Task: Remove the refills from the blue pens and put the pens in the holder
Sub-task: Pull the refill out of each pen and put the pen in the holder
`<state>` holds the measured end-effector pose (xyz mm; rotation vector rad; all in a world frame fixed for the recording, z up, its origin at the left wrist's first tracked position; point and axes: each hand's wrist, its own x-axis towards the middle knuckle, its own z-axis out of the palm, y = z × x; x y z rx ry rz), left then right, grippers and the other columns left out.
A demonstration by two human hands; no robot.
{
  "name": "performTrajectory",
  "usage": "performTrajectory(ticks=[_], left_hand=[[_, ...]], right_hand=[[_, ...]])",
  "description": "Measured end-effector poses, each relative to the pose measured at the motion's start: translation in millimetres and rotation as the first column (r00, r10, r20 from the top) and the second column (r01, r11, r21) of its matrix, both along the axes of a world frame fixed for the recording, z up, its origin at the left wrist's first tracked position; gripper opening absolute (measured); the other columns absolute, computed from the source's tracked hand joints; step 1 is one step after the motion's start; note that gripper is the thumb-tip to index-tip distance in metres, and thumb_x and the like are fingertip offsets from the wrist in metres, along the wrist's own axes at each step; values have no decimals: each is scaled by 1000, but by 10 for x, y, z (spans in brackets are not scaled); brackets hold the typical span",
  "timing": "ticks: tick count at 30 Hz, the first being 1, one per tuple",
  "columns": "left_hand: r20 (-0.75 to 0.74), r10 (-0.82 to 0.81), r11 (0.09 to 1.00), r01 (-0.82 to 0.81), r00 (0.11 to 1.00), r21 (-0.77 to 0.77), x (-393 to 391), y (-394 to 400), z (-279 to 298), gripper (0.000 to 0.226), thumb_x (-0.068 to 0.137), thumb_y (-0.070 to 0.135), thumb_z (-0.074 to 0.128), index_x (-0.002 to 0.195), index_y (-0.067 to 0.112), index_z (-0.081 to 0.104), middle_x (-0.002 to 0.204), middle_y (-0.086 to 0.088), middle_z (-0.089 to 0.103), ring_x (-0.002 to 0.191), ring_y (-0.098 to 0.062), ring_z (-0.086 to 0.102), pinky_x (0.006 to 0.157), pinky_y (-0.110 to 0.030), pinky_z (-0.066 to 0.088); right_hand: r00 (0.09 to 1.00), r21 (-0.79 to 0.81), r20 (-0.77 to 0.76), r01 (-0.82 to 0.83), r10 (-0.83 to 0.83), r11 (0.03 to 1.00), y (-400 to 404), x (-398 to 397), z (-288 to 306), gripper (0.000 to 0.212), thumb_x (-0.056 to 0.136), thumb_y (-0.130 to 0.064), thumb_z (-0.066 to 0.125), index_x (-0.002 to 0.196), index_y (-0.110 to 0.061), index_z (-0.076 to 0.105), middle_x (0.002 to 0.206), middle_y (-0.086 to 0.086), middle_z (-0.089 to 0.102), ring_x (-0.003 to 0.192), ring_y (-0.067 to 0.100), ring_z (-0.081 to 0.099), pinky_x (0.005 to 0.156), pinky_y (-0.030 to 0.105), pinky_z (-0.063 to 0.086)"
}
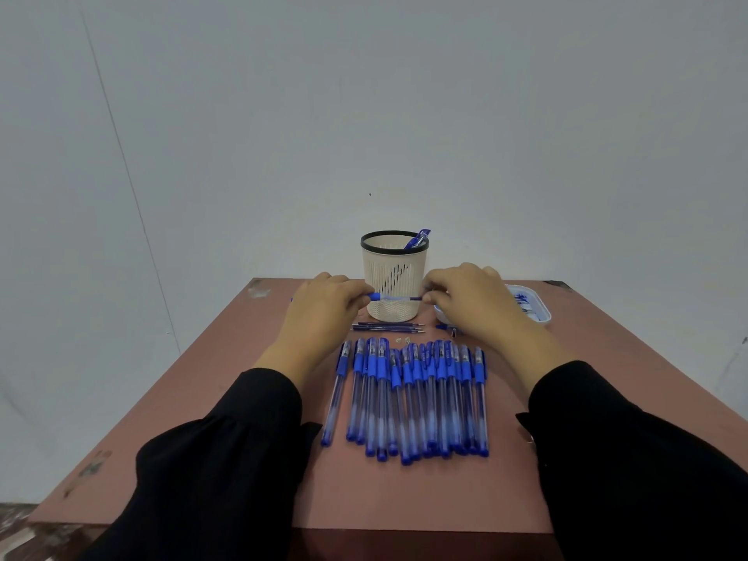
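Note:
Both hands hold one blue pen (394,297) level in front of the cream mesh holder (394,277). My left hand (324,309) grips its barrel end, and my right hand (469,301) pinches the other end. The holder has a black rim and a blue pen (417,238) standing in it. Several capped blue pens (413,398) lie in a row on the table, near me. Loose refills (388,327) lie between that row and the holder.
A white tray (538,307) with small blue parts sits at the right, partly behind my right hand. A small blue piece (445,328) and tiny springs (403,340) lie near the refills. The reddish table (226,398) ends at a pale wall.

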<state>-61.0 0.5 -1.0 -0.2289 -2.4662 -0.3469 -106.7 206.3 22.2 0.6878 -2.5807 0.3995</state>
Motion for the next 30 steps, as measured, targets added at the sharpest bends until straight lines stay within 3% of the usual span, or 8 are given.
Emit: performTrajectory(ticks=[30], left_hand=[[-3,2,1000,-2,1000,-9,33,26,9,27,97,28,47,117,24,65,99,1,68,90,-17,51,76,-29,38]], right_hand=[[999,-12,-16,35,-35,999,-5,-27,-69,18,96,-30,50,102,-29,67,101,-6,69,100,18,54,88,37,34]])
